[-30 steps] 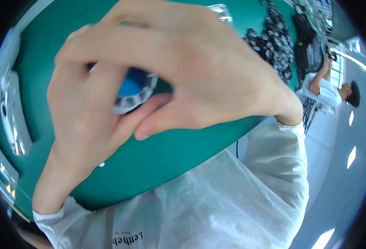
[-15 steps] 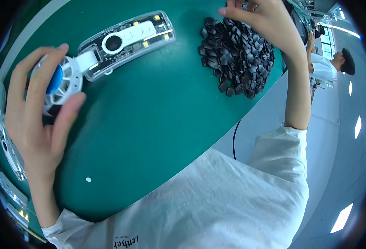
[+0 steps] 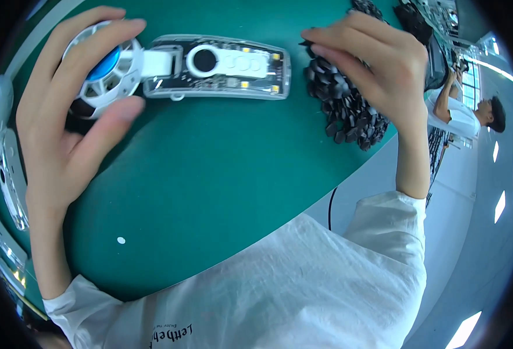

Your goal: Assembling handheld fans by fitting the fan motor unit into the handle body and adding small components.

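My left hand (image 3: 64,122) is curled around the round white head, with a blue centre, of a small fan (image 3: 233,63). A white neck joins the head to a clear handle, where a circuit board, a black disc, white buttons and several yellow squares show. The fan lies roughly level, its handle pointing right. At the right, my right hand (image 3: 378,72) pinches a small black piece (image 3: 306,43) between thumb and forefinger. Under and beside this hand is a pile of small black flat pieces (image 3: 349,116), many five-sided; the hand hides part of it.
Several similar fans (image 3: 9,174) lie along the left edge of the green table (image 3: 210,192). A small white oval (image 3: 121,240) sits on the surface. A black bag-like thing (image 3: 413,23) is at the upper right. Another person (image 3: 463,116) in a dark cap is farther off to the right.
The fan has swung from a slant to nearly level and shifted right with my left hand. My right hand has come down and now shows a black piece in its fingertips.
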`<state>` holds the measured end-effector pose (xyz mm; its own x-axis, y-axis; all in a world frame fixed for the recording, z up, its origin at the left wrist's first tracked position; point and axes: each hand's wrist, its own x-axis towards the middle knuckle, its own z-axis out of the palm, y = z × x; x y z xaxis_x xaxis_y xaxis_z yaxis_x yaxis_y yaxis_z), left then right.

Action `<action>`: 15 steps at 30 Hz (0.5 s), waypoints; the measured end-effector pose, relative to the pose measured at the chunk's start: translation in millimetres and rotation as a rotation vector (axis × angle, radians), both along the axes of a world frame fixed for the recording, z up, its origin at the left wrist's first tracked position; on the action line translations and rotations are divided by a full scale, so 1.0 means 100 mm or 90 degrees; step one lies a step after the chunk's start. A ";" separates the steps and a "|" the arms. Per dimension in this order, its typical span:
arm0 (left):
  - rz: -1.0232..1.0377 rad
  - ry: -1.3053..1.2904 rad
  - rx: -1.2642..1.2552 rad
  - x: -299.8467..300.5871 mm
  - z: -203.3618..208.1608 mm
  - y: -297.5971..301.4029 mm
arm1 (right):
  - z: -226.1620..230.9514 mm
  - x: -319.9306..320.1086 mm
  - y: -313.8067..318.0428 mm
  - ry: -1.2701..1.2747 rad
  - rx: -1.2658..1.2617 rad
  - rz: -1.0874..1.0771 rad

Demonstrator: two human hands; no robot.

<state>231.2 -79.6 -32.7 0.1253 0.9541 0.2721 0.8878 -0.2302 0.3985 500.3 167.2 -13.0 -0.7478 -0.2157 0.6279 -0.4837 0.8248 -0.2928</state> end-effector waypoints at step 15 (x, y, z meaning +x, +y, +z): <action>-0.022 -0.154 0.124 0.05 -0.07 0.19 | 0.09 -0.53 -0.57 0.048 0.179 0.060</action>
<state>236.2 -61.1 -39.6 0.0664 0.8771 0.4756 0.7628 -0.3519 0.5425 447.7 110.0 -4.5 -0.6701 -0.4549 0.5865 -0.5732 0.8192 -0.0196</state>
